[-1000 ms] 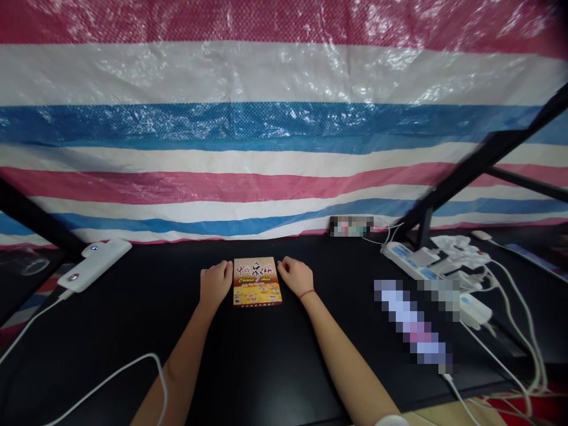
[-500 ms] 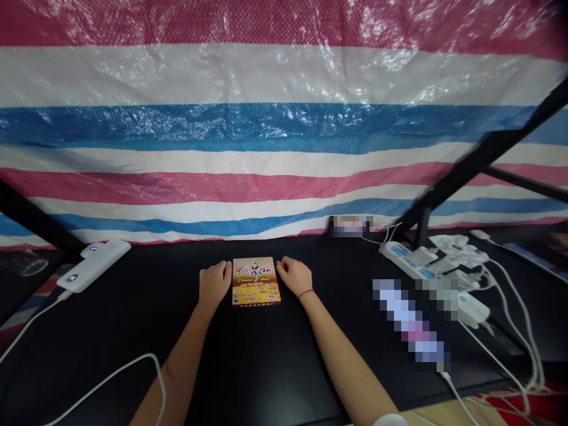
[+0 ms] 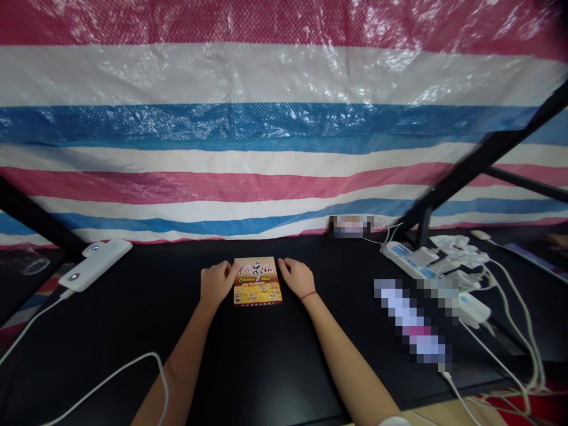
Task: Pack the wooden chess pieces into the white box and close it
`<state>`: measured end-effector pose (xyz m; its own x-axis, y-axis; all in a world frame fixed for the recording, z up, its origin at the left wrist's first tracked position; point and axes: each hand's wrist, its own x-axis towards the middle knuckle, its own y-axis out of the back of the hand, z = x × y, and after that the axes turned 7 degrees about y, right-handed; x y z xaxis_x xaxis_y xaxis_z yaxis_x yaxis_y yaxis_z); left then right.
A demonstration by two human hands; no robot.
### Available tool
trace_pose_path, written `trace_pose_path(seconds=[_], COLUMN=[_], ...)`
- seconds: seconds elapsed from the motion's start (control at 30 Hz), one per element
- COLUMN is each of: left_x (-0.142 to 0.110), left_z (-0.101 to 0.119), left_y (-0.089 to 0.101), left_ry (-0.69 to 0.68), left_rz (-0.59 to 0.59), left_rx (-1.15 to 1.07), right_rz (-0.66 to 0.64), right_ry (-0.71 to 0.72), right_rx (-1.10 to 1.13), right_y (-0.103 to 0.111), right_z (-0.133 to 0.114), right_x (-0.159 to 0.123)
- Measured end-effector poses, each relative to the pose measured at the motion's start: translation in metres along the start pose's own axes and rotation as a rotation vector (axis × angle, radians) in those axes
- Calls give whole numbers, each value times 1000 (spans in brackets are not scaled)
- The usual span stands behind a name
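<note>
A Chinese chess box (image 3: 258, 291), tan and yellow with dark red edges, lies flat on the black table in the head view. My left hand (image 3: 216, 284) rests at the box's left side, fingers curled under, its thumb tip at the upper left edge. On the other side, my right hand (image 3: 298, 278) lies by the upper right corner, also loosely closed, with a small gap to the box. A thin red cord circles the right wrist. The curled fingertips of both hands are mostly hidden, and neither hand grips the box.
A white device (image 3: 95, 265) with a cable stands at the left. To the right are a power strip (image 3: 410, 258) with plugs and tangled cables, and a blurred-out phone-like object (image 3: 410, 322). Striped plastic sheeting (image 3: 248, 186) hangs behind the table, between black frame bars (image 3: 470, 168).
My left thumb has moved slightly right, up to the box's edge. Both hands otherwise stay beside the box, which lies as before. The view has shifted a touch.
</note>
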<state>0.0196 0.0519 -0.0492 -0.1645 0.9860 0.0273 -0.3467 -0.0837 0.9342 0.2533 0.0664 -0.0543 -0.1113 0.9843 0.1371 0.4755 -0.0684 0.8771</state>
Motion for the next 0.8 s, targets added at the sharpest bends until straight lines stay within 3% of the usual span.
trace_pose_path(seconds=[0.17, 0.37, 0.53, 0.63, 0.7, 0.8], left_x=[-2, -1, -4, -12, -19, -27], left_z=[0, -3, -2, 0, -1, -7], left_y=[1, 4, 13, 28, 41, 59], left_ry=[-25, -53, -39, -45, -74, -77], left_rz=[-11, -72, -63, -31, -52, -141], left_rx=[-20, -77, -207, -381, -680, -845], right_rz=[46, 127, 146, 97, 32, -164], right_ry=[2, -134, -181, -163, -102, 15], right_rx=[220, 594, 868, 1143, 1236, 1277], right_y=[-1, 0, 7, 9, 8, 8], right_z=[-12, -30, -65, -98, -120, -141], right_x=[-13, -19, -16, -11, -8, -3])
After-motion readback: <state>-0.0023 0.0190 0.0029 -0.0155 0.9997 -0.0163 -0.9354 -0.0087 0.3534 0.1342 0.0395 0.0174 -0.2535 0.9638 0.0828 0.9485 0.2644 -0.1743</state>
